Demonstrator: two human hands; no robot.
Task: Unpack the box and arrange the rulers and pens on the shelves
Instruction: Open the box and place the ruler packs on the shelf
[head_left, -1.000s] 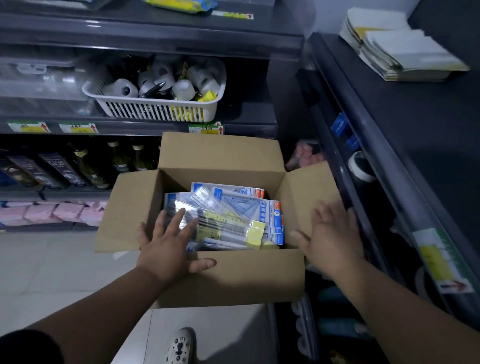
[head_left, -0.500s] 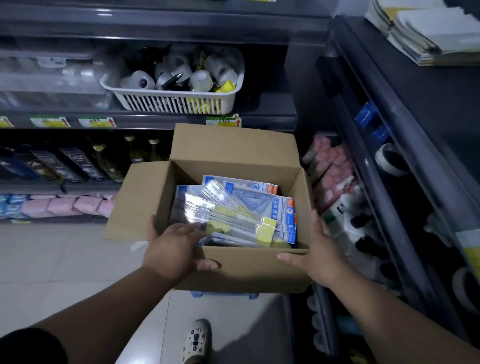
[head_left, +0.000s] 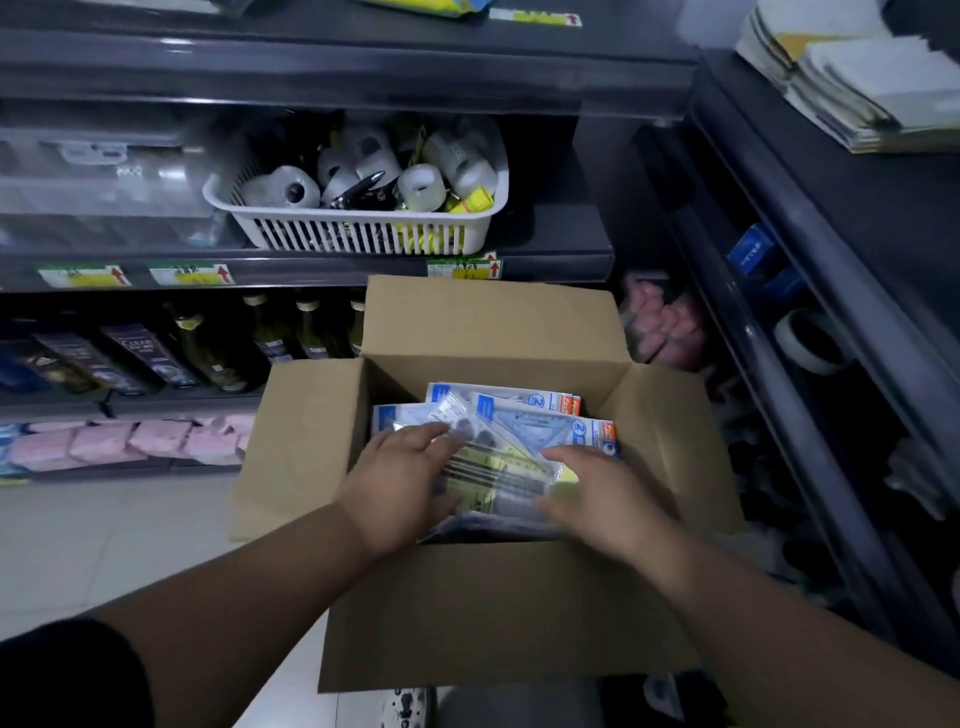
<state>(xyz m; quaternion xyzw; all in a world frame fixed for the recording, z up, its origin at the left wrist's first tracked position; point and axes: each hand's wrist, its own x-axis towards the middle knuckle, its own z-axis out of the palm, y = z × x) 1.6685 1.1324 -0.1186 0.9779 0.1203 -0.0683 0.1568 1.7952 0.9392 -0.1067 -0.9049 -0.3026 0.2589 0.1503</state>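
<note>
- Head view, the only one here: the cardboard box (head_left: 493, 613) is open with all flaps folded out, sitting in front of the dark shelves (head_left: 311, 273). What it's resting on is hidden.
- It looks pretty much full. The ruler packs (head_left: 524, 423), clear sleeves with blue card headers and a set square showing through, are stacked inside and fill the opening.
- Left hand (head_left: 400, 480) lies flat on top of the stack on the left side, fingers spread and fairly straight, so it's pressing or touching rather than gripping.
- Right hand (head_left: 610, 501) is on the stack's right edge with its fingers pointing inward. It's blurred, so I honestly can't tell whether the fingers hook under a pack or just lie on it.
- Nothing is lifted clear of the box, and I don't see any of these packs on the shelves.
- No pens I can pick out in the box. They may be buried under the rulers.
- The shelf behind holds a white basket (head_left: 363, 236) of tape rolls, with bottles (head_left: 218, 353) one level down.
- My read: this is right at the start. The box is opened and that's it. Taking the packs out, finding the pens and arranging everything is all left to do.
</note>
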